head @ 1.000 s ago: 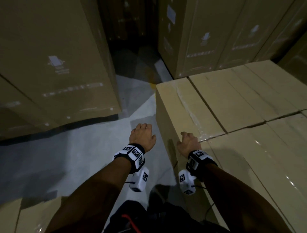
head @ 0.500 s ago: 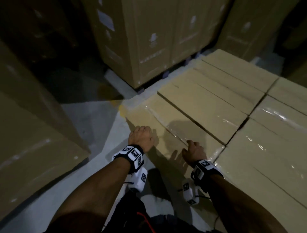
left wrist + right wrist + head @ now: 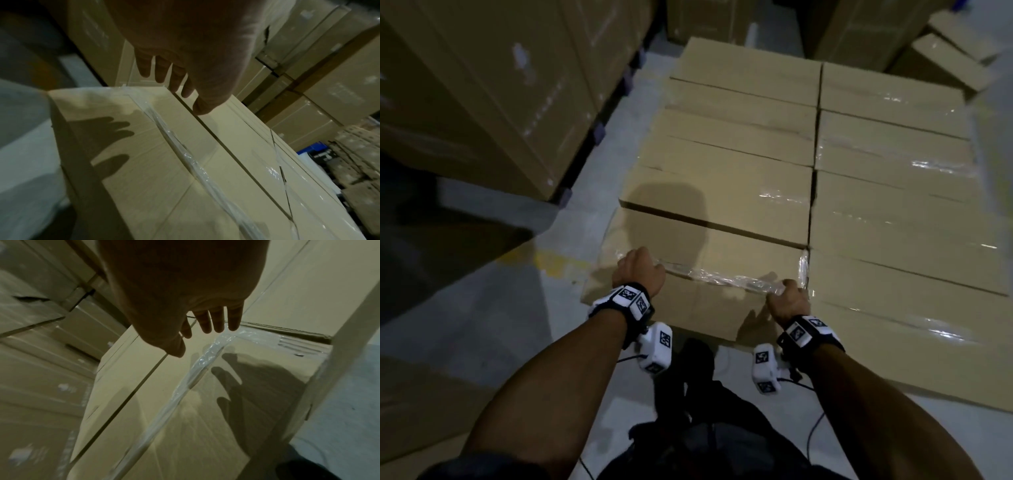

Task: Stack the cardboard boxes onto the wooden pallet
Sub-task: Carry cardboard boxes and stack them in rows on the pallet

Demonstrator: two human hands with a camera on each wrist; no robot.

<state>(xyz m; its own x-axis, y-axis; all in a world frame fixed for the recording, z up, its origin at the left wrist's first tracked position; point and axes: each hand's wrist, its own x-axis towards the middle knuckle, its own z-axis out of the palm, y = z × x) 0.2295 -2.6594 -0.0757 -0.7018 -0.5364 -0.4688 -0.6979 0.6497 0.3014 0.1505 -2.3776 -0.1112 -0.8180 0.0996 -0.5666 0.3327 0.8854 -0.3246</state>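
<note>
A layer of flat cardboard boxes lies in two columns in front of me; no pallet shows under it. The nearest left-column box [image 3: 709, 246] has a crumpled strip of clear plastic wrap [image 3: 722, 279] along its near top edge. My left hand [image 3: 640, 270] is at the left end of that edge and my right hand [image 3: 787, 298] at the right end. In the left wrist view my left hand [image 3: 185, 65] hovers over the box [image 3: 144, 162] with straight fingers and throws a shadow on it. My right hand [image 3: 185, 305] does the same over the box [image 3: 185, 418]. Neither holds anything.
Tall stacked cartons [image 3: 482, 85] stand on the left behind a strip of grey floor [image 3: 482, 308]. The right column of boxes [image 3: 893, 205] touches the near box. Smaller boxes [image 3: 945, 58] lie at the far right, and flat cardboard [image 3: 414, 411] at the lower left.
My view has swung to face the stack squarely. Both hands have moved from the box's corner to its near top edge and now sit farther apart.
</note>
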